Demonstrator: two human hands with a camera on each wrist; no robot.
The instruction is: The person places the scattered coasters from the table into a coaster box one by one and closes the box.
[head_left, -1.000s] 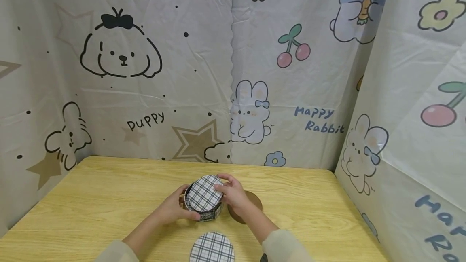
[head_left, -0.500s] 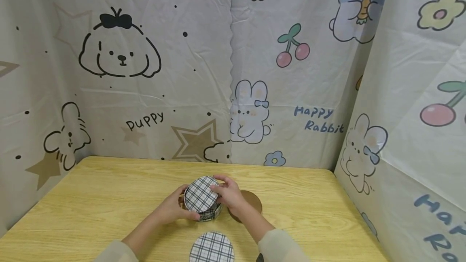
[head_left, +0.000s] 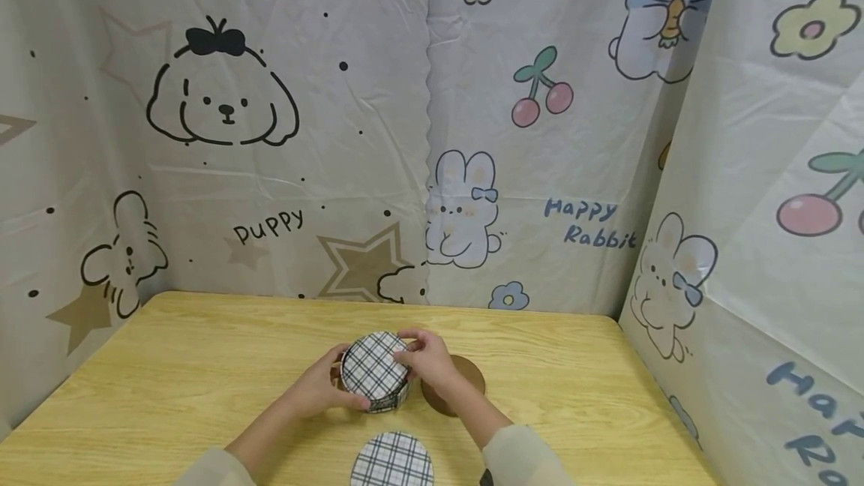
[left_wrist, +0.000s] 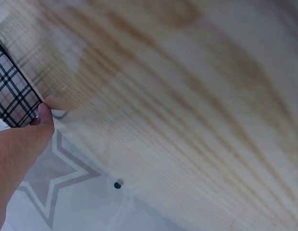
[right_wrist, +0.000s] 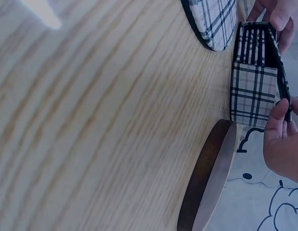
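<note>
A round plaid coaster (head_left: 374, 366) sits over the top of a plaid coaster holder (head_left: 391, 401). My right hand (head_left: 430, 362) pinches the coaster's right edge between thumb and fingers. My left hand (head_left: 317, 386) grips the holder's left side, thumb at the front. In the right wrist view, several stacked coasters (right_wrist: 252, 45) show inside the holder's open side, and the top coaster (right_wrist: 281, 72) is tilted above them. The left wrist view catches only part of the holder (left_wrist: 14, 91) and the left hand (left_wrist: 19, 149).
Another plaid coaster (head_left: 393, 462) lies on the wooden table (head_left: 202, 366) in front of the holder. A brown disc (head_left: 472, 377) lies at the right, partly under the right forearm. Printed cloth (head_left: 270, 171) hangs behind and at both sides.
The right hand has moved the coaster slightly left and then down over the holder, covering more of its front. The left hand stays in place.
</note>
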